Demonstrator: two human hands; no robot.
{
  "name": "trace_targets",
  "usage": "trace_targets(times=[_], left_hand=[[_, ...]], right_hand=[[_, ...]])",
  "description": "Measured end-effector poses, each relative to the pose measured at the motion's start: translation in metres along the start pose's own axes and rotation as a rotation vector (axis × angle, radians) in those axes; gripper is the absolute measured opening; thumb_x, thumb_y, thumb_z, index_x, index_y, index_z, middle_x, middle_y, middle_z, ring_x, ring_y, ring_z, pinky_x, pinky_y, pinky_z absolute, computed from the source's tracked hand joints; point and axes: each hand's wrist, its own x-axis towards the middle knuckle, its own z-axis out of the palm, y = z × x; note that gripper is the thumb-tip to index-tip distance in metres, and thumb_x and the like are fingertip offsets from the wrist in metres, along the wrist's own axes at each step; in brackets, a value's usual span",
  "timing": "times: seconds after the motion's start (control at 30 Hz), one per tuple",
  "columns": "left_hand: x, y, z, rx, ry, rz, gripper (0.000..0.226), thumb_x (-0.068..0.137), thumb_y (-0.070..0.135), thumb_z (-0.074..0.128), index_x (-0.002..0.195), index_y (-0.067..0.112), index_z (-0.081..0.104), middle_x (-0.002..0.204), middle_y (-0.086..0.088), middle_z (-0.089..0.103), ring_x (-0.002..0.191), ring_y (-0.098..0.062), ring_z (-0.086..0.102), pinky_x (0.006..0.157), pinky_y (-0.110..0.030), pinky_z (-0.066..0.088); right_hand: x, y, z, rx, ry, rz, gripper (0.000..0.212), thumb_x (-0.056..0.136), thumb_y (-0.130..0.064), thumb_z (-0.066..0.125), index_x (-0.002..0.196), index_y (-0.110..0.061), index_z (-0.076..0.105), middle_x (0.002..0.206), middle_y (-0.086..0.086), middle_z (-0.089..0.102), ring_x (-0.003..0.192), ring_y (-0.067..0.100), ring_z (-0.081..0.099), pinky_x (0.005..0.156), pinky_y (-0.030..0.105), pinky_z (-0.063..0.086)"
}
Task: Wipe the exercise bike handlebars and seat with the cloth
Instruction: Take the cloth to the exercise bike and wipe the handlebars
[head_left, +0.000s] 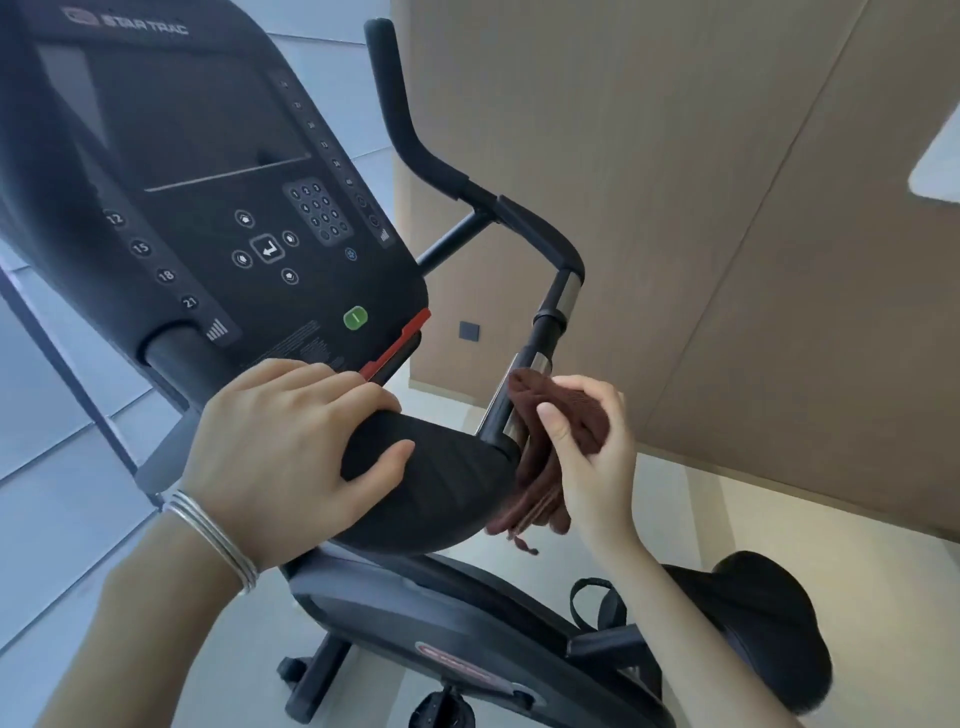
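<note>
A black exercise bike fills the view. Its right handlebar (524, 228) curves up from a black and silver grip section (550, 322). My right hand (587, 447) is shut on a dark brown cloth (540, 483), pressing it against the lower end of that grip where it meets a black padded rest (441, 488). The cloth's loose end hangs down below the pad. My left hand (291, 436), with silver bangles on the wrist, grips the near edge of the padded rest. The black seat (763, 623) sits at the lower right, partly hidden behind my right forearm.
The bike's console (208, 182) with keypad, green button and red strip stands just above my left hand. A tan panelled wall (727, 260) rises behind the handlebars. The bike's frame (467, 639) and a pedal strap (592, 603) lie below, over a pale floor.
</note>
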Motion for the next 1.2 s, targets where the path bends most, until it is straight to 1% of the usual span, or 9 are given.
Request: trace_targets(times=[0.1,0.23,0.4,0.5,0.6,0.73,0.83,1.1,1.2], left_hand=[[-0.001,0.015,0.003,0.069,-0.035,-0.091,0.045,0.084,0.055,0.031,0.087,0.027,0.067,0.084,0.010,0.070,0.084,-0.020,0.065,0.091,-0.036,0.045],[-0.001,0.052,0.012,0.170,-0.047,-0.214,0.053,0.081,0.060,0.034,0.091,0.021,0.067,0.091,0.003,0.070,0.093,-0.026,0.063,0.104,-0.045,0.037],[0.000,0.089,0.031,0.253,-0.054,-0.274,0.064,0.081,0.070,0.032,0.095,0.017,0.065,0.098,0.000,0.069,0.100,-0.026,0.061,0.106,-0.044,0.036],[0.002,0.094,0.031,0.256,-0.023,-0.339,0.059,0.084,0.068,0.027,0.094,0.021,0.063,0.099,0.003,0.068,0.101,-0.023,0.060,0.104,-0.040,0.038],[0.003,0.097,0.031,0.267,0.003,-0.388,0.055,0.089,0.061,0.022,0.093,0.023,0.061,0.099,0.004,0.067,0.100,-0.021,0.058,0.098,-0.036,0.040],[0.004,0.099,0.031,0.300,0.017,-0.421,0.050,0.092,0.053,0.023,0.093,0.023,0.062,0.101,0.004,0.067,0.103,-0.021,0.058,0.101,-0.036,0.039],[0.005,0.101,0.031,0.309,0.038,-0.430,0.050,0.093,0.050,0.021,0.092,0.022,0.063,0.100,0.004,0.067,0.102,-0.020,0.058,0.099,-0.033,0.038],[0.007,0.099,0.034,0.313,0.121,-0.432,0.044,0.094,0.046,0.026,0.086,0.025,0.064,0.093,0.008,0.068,0.098,-0.018,0.060,0.094,-0.027,0.038],[0.006,0.098,0.035,0.312,0.141,-0.435,0.045,0.094,0.047,0.025,0.084,0.026,0.064,0.091,0.009,0.068,0.097,-0.017,0.061,0.092,-0.026,0.038]], right_hand=[[-0.001,0.019,-0.008,0.173,-0.009,0.182,0.023,0.083,-0.037,0.056,0.105,-0.039,0.049,0.108,-0.012,0.059,0.097,-0.001,0.060,0.080,0.011,0.051],[-0.004,0.033,-0.015,0.315,-0.195,0.203,0.032,0.087,-0.026,0.062,0.110,-0.040,0.045,0.112,-0.015,0.057,0.099,-0.001,0.060,0.080,0.013,0.052],[-0.018,0.046,-0.029,0.202,-0.343,-0.090,0.041,0.081,-0.012,0.071,0.108,-0.034,0.050,0.104,-0.024,0.058,0.101,-0.001,0.059,0.083,0.008,0.048],[-0.021,0.058,-0.035,0.187,-0.449,-0.059,0.033,0.076,-0.010,0.077,0.102,-0.023,0.061,0.097,-0.011,0.066,0.095,0.000,0.062,0.083,0.011,0.051],[-0.025,0.061,-0.026,0.197,-0.541,0.068,0.028,0.076,-0.013,0.077,0.101,-0.021,0.066,0.095,-0.013,0.069,0.094,-0.002,0.063,0.089,0.017,0.053],[-0.021,0.054,-0.004,0.312,-0.398,0.150,0.029,0.074,-0.019,0.080,0.093,-0.030,0.061,0.083,-0.034,0.065,0.089,-0.013,0.060,0.078,-0.001,0.044],[-0.021,0.054,0.008,0.370,-0.313,0.198,0.031,0.072,-0.020,0.080,0.086,-0.037,0.059,0.079,-0.043,0.062,0.087,-0.017,0.059,0.072,-0.005,0.041],[0.042,0.089,0.010,0.358,-0.070,0.328,0.031,0.071,-0.012,0.081,0.082,-0.034,0.061,0.080,-0.022,0.067,0.080,-0.011,0.063,0.068,0.003,0.049],[0.049,0.092,0.013,0.354,-0.036,0.319,0.031,0.072,-0.012,0.081,0.085,-0.033,0.061,0.082,-0.021,0.066,0.079,-0.009,0.064,0.074,0.011,0.054]])
